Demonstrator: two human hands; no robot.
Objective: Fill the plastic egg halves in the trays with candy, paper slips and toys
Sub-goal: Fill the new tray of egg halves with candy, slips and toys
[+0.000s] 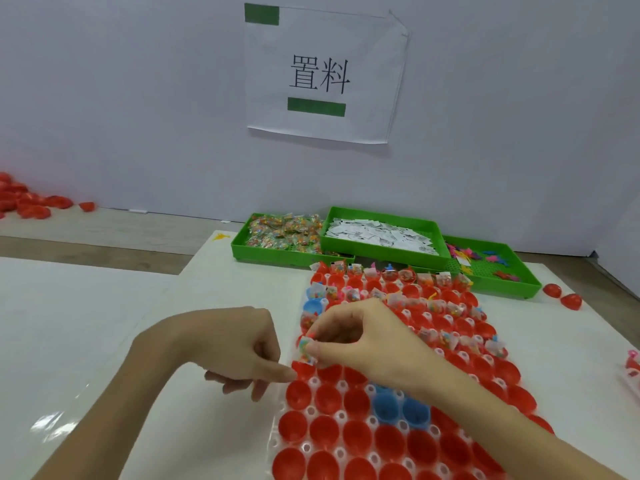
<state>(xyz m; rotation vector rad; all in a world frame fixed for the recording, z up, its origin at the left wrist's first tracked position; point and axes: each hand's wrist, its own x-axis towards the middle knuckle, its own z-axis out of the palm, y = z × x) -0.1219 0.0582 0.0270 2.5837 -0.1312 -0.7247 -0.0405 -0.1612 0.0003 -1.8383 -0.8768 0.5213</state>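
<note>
Red egg halves (329, 431) fill the clear tray (277, 441), plus three blue. Right hand (363, 337) pinches one candy packet (306, 348) above it; left hand (239, 348) loosely curled, holding nothing. Three green bins (381, 252) behind.

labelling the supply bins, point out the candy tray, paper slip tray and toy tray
candy tray (239, 244), head view, left rim
paper slip tray (381, 255), head view, front wall
toy tray (505, 287), head view, front wall

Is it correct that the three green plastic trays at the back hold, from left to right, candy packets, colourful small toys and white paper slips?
Not quite. The head view shows the middle green plastic tray holding the white paper slips, and the right green plastic tray holding the colourful small toys. The left green plastic tray does hold the candy packets.
</note>
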